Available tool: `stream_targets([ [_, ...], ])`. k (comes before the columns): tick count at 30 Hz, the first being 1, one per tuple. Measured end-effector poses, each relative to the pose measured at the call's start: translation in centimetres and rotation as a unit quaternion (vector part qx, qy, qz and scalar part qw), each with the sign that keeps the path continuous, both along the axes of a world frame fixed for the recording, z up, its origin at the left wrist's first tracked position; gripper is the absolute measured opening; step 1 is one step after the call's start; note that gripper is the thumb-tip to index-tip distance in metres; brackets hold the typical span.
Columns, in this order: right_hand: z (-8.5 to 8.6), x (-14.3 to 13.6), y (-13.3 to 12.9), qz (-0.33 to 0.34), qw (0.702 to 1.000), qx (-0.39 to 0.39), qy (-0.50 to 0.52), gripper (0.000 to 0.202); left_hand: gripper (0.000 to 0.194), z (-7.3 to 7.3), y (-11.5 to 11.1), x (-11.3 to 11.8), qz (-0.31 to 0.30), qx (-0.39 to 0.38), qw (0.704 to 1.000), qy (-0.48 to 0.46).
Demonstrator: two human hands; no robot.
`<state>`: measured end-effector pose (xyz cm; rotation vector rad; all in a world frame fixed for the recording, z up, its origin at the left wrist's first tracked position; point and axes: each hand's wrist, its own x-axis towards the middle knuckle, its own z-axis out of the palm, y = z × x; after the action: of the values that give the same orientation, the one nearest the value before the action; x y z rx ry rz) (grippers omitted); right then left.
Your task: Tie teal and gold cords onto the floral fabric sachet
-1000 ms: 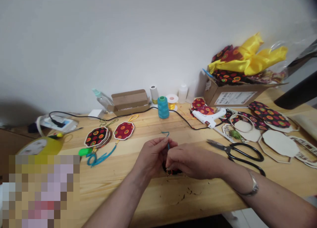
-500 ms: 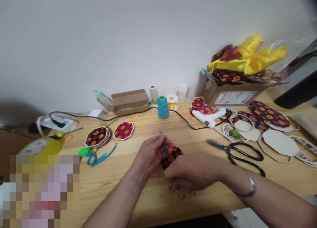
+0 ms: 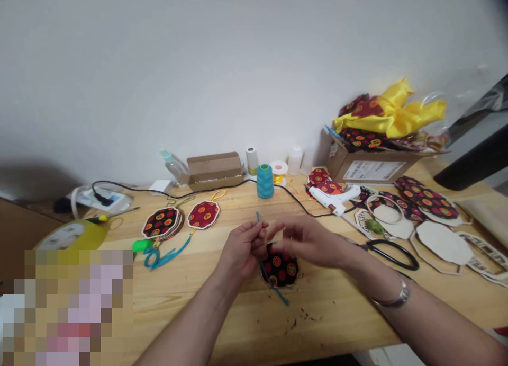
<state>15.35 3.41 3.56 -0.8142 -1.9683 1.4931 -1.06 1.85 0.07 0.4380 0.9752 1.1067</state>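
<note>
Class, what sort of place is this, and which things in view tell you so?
Probably a small craft workspace: a glue gun, a spool of blue thread and a stack of patterned fabric pieces in pale frames share one wooden table.

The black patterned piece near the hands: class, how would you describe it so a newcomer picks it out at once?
On the wooden table, find the left hand and right hand, close together near the middle. The black patterned piece lies partly behind the right hand. Unlike the black-topped pile farther left, it has a blue strand lying over its near edge.
</note>
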Motion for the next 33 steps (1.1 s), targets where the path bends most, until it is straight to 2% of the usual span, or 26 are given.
stream_targets([
  [2, 0.2, -0.2, 1.0, -0.13, 0.987, -0.08, 0.052, 0.02, 0.023, 0.1, 0.0, 0.0, 0.007, 0.009, 1.0, 0.005],
  [3, 0.2, -0.4, 1.5, -0.163, 0.976, -0.129, 0.066, 0.022, 0.024, 0.2, 0.0, 0.0, 0.01, 0.012, 1.0, 0.006],
  [7, 0.1, -1.9, 3.0, -0.17, 0.936, -0.298, 0.079, 0.034, 0.026, 0.4, 0.0, -0.2, 0.012, 0.024, 1.0, 0.004],
  [11, 0.5, -3.7, 3.9, -0.16, 0.903, -0.382, 0.115, 0.04, 0.022, 0.6, 0.1, -0.5, 0.007, 0.036, 0.999, -0.001],
  [21, 3.2, -5.2, 6.4, -0.136, 0.893, -0.378, 0.205, 0.04, 0.025, 1.0, 0.3, -0.9, 0.046, 0.049, 0.998, -0.019],
  [27, 5.3, -4.9, 7.5, -0.11, 0.894, -0.364, 0.238, 0.042, 0.03, 0.9, 0.4, -1.0, 0.06, 0.057, 0.996, -0.029],
  [33, 7.4, -3.9, 9.0, -0.132, 0.889, -0.35, 0.265, 0.042, 0.032, 1.0, 0.3, -1.0, 0.061, 0.057, 0.996, -0.033],
])
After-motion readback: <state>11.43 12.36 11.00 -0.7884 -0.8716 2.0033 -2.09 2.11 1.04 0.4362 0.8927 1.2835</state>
